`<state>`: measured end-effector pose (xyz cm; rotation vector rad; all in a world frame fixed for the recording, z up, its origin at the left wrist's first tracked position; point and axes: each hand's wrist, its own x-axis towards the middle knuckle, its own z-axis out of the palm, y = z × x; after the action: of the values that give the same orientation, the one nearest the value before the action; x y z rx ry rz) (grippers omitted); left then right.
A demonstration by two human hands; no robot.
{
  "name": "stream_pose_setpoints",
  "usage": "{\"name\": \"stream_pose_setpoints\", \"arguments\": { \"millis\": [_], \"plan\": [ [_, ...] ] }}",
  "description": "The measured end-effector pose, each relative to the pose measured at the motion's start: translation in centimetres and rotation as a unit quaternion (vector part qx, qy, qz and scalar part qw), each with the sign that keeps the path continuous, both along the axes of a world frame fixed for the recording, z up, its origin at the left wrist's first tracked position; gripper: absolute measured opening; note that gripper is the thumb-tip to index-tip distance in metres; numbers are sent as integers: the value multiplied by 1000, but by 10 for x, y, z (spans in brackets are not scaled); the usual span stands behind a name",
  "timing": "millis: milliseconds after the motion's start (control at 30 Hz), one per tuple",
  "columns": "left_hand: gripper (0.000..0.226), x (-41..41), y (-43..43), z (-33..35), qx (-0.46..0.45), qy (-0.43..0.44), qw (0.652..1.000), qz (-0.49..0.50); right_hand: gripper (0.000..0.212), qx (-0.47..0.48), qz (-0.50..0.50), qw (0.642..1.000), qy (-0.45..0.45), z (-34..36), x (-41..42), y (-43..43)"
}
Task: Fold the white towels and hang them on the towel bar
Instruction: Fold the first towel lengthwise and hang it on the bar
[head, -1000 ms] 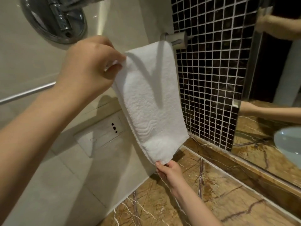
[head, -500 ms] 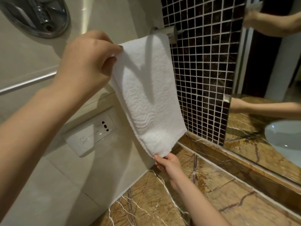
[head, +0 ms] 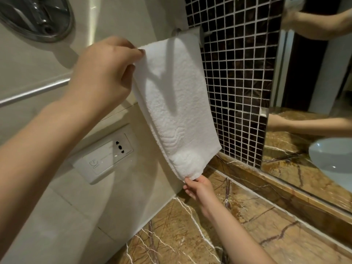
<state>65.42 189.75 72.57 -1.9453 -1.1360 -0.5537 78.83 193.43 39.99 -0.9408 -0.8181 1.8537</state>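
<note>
The folded white terry towel (head: 175, 103) hangs draped over the chrome towel bar (head: 202, 34), left grip (head: 102, 73) pinching its upper edge and right grip (head: 198, 187) pinching its bottom corner; soft, light and limp, it probably handles best by edges and corners.

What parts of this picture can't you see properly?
Head view:
- Towel bar: mostly covered by the white towel; only one end shows.
- Right hand: its fingertips at the towel's bottom corner are partly hidden by the cloth.
- Round chrome fitting: cut off by the top-left edge.
- Socket plate: its lettering is too small to read.
</note>
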Motion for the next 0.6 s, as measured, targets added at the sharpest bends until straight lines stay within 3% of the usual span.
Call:
{"name": "stream_pose_setpoints", "arguments": {
  "millis": [600],
  "plan": [
    [26,-1,1,4,1,8,1000,27,10,-5,-21,999,33,-4,-13,5]
  ]
}}
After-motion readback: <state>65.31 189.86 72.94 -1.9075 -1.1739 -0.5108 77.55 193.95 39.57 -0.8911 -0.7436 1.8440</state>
